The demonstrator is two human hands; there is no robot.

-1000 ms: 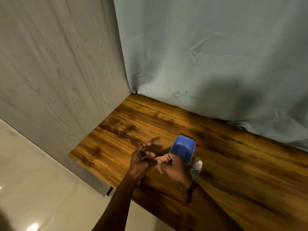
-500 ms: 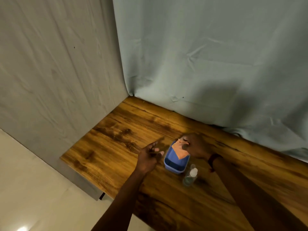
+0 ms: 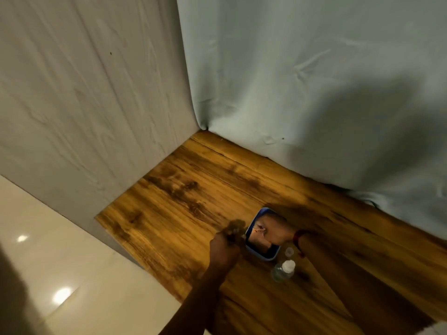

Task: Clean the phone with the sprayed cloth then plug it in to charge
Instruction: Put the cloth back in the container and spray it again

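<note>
In the lower middle of the frame a small blue tub (image 3: 251, 247) stands on a dark-grained wooden table (image 3: 183, 209), and the peach-coloured cloth (image 3: 258, 239) lies inside it, showing at the tub's left side. The right hand (image 3: 275, 229) comes in from the lower right and reaches down into the tub, lying over the cloth and touching it; its fingertips are sunk among the folds and blurred, so I cannot tell whether they pinch the cloth or only rest on it. A red band (image 3: 297, 237) circles that wrist. The left hand (image 3: 223, 249) sits just left of the tub, close to its rim, with the fingers (image 3: 233, 234) bent inward; motion blur hides whether they hold anything. Just below and right of the tub, near the right forearm, a clear spray bottle (image 3: 282, 270) with a white cap stands on the wood. A pale blue-green curtain (image 3: 302, 81) fills the upper right, a grey-white wall (image 3: 84, 93) the upper left, and glossy light floor tiles (image 3: 48, 262) the lower left corner
</note>
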